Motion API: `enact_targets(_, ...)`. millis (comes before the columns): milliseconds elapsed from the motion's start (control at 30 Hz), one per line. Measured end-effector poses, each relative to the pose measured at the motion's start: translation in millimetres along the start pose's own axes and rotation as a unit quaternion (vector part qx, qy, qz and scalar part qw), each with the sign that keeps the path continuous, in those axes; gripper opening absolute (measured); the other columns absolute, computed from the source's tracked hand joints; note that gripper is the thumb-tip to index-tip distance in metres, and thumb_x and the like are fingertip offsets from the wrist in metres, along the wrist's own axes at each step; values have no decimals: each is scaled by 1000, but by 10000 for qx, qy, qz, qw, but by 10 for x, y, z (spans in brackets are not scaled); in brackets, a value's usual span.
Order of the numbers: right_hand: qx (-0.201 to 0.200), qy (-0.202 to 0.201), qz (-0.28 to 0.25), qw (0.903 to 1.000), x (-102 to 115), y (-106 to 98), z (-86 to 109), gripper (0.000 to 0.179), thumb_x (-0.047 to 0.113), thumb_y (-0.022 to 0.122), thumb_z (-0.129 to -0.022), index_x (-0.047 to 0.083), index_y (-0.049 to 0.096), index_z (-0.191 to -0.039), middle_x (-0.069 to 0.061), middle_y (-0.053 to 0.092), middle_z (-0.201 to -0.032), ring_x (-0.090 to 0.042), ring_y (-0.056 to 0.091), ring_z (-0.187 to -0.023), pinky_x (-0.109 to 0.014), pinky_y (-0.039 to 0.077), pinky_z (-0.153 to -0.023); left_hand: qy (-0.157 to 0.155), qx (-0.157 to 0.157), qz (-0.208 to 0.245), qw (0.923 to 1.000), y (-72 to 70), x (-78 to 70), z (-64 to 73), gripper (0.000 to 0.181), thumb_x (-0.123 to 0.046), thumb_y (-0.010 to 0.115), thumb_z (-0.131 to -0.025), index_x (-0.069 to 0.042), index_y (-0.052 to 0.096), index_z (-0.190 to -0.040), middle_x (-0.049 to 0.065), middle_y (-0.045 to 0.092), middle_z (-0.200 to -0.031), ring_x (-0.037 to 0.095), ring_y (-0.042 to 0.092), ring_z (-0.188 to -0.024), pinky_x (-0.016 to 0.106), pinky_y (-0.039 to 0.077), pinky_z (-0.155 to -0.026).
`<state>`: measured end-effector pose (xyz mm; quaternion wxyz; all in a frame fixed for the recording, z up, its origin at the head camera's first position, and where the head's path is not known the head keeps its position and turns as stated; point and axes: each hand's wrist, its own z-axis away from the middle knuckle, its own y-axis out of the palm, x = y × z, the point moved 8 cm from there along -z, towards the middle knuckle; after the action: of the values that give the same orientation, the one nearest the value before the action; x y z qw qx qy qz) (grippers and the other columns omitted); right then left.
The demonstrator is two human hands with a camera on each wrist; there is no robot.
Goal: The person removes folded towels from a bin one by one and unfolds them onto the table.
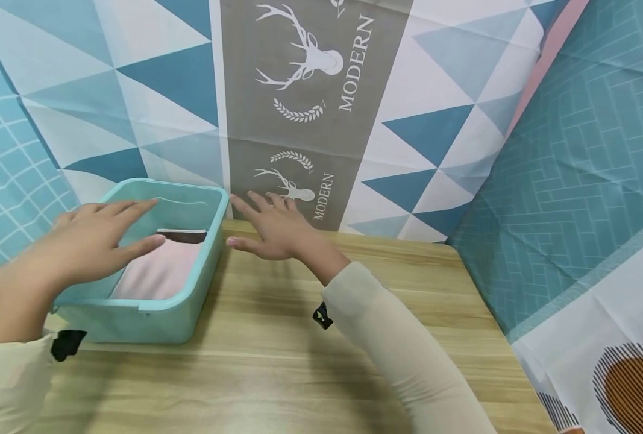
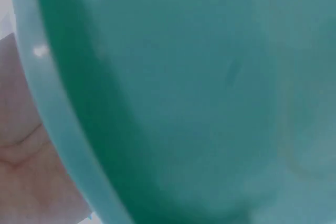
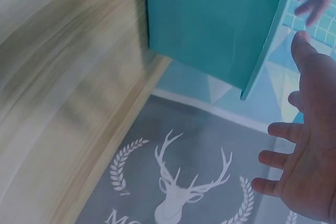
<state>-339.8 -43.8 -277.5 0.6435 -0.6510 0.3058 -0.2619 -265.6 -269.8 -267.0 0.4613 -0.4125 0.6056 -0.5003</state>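
Note:
A light teal plastic bin [image 1: 191,307] stands at the left of the wooden table, with a folded pink cloth [image 1: 158,271] and a dark brown strip inside. My left hand [image 1: 96,241] is over the bin's left side, its fingers extended and thumb apart, holding nothing. The left wrist view is filled by the bin's wall [image 2: 184,77], with part of the hand at the left edge. Just right of the bin's far right corner, my right hand [image 1: 275,229] hovers above the table, fingers spread. In the right wrist view the right hand [image 3: 310,156] is empty, beside the bin's outer wall [image 3: 210,24].
The wood-grain tabletop [image 1: 234,386] extends to the right and front of the bin. A patterned cloth [image 1: 299,132] with deer heads and triangles hangs behind the table. Teal tile-patterned cloth [image 1: 581,150] covers the right side.

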Motion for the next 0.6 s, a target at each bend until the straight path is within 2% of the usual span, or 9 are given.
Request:
enact_targets(167,64,-166,81,9998,185,-37,-123,85,80,28,-95,40,-1,-164,1,14,-171,-31,15,-155,-57,15,-122,-342,-92,-65,9994,35,400,135,87,-59,44,-105,-1,15,-162,43,27,-152,70,27,-127,84,19,-94)
enact_targets(367,64,-348,280,9990,388,-80,-267,81,77,25,-98,36,5,-165,1,14,-170,-27,17,-154,-50,18,-122,-571,-576,60,9967,40,700,289,86,-48,48,-107,17,17,-154,50,31,-144,69,31,-125,81,26,-98)
enact_targets(467,45,-400,306,9987,456,-97,-330,80,77,23,-98,37,5,-165,2,13,-170,-25,18,-154,-47,19,-122,-911,-872,269,9917,43,836,379,87,-49,47,-107,19,17,-152,51,32,-141,70,34,-120,81,29,-96)
enact_targets(533,32,-437,287,9986,494,-103,-369,80,77,23,-98,38,5,-165,3,13,-170,-24,19,-153,-46,20,-121,-1143,-1106,461,9862,57,937,443,86,-49,48,-107,19,21,-151,52,36,-136,71,39,-114,79,36,-91)
enact_targets(600,25,-474,291,9985,524,-103,-402,80,77,23,-98,38,4,-165,4,14,-170,-23,20,-153,-45,21,-121,-1385,-1225,686,9804,90,1046,504,86,-50,49,-106,18,22,-151,54,37,-130,70,46,-106,74,46,-81)
